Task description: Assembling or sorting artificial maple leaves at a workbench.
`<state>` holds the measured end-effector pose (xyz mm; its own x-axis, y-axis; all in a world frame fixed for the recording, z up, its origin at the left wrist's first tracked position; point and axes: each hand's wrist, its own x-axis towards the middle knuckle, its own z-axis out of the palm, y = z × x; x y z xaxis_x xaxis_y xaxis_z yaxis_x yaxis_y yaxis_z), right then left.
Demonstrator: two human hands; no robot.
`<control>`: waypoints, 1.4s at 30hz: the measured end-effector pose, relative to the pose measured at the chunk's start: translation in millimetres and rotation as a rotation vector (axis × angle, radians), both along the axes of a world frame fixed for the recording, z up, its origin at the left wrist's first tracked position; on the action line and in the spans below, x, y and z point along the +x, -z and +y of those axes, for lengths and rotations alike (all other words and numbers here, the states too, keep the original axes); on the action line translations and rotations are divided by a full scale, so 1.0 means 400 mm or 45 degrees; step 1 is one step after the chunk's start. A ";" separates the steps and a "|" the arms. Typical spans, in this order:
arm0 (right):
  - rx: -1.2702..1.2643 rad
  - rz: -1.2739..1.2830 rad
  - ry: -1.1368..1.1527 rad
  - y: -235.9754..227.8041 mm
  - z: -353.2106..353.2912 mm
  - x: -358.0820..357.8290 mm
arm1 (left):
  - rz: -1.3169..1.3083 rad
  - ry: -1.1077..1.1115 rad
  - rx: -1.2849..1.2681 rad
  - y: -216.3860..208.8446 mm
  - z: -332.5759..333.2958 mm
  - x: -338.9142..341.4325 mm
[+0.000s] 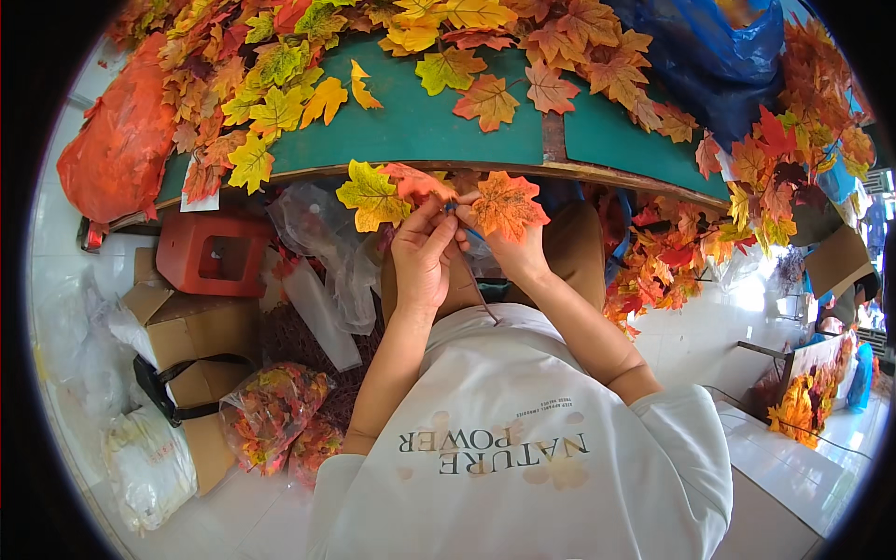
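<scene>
Close to the table's front edge, my left hand (425, 254) is closed, its thumb and fingers pinching the top of a thin brown stem (478, 287). The stem's lower part hangs down toward my shirt. My right hand (511, 250) meets it there, fingers closed at the same joint and partly hidden behind an orange artificial maple leaf (509, 207). A yellow-green maple leaf (372, 197) and a red-orange maple leaf (417, 181) stick out above my left hand. A small dark bit shows between my fingertips; its kind is too small to tell.
Loose artificial leaves (280, 112) cover much of the green table (411, 117). A red plastic bag (121, 135) and a blue bag (728, 65) flank it. Below on the left are a red plastic stool (210, 252), cardboard boxes (201, 329) and a clear bag of leaves (273, 411).
</scene>
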<state>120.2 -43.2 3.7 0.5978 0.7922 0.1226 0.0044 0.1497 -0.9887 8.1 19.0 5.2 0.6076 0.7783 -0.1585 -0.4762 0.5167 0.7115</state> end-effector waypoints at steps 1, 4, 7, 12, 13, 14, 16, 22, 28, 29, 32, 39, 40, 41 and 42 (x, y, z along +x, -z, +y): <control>-0.005 0.002 0.002 -0.005 0.003 -0.003 | 0.007 0.016 0.012 0.000 0.001 0.000; 0.175 0.568 -0.015 -0.013 0.007 0.000 | 0.008 0.047 0.041 0.000 0.000 0.006; 0.033 0.213 -0.011 0.009 0.006 0.007 | 0.019 0.019 0.037 0.015 -0.002 0.006; 0.076 0.486 -0.024 -0.008 0.004 -0.004 | 0.042 0.042 0.045 0.015 0.002 0.003; 0.163 0.691 -0.037 -0.013 0.004 -0.009 | 0.077 0.031 0.072 0.009 0.001 0.000; 0.171 0.700 -0.049 -0.009 0.003 -0.010 | 0.087 0.031 0.051 0.003 0.002 -0.001; 0.177 0.596 -0.043 0.010 0.003 -0.010 | 0.071 0.045 0.045 0.005 0.007 0.001; 0.179 0.749 -0.008 0.014 -0.003 -0.008 | 0.101 0.097 0.048 -0.002 0.013 0.000; 0.182 1.114 0.092 0.055 -0.028 0.031 | 0.065 0.262 0.216 0.012 -0.005 -0.024; 0.139 1.190 0.059 0.063 -0.034 0.031 | 0.071 0.257 0.221 0.014 -0.003 -0.043; 0.126 1.194 0.065 0.100 -0.065 0.040 | -0.120 0.248 0.174 0.020 0.024 -0.118; 0.032 1.128 0.291 0.181 -0.124 0.079 | 0.007 0.144 0.107 0.081 0.197 -0.384; 0.043 1.135 0.286 0.188 -0.131 0.081 | 0.097 0.108 0.086 0.093 0.210 -0.421; 0.052 1.140 0.283 0.197 -0.136 0.081 | 0.185 0.073 0.064 0.108 0.220 -0.455; 0.033 1.144 0.292 0.196 -0.141 0.081 | 0.255 0.022 0.029 0.115 0.226 -0.478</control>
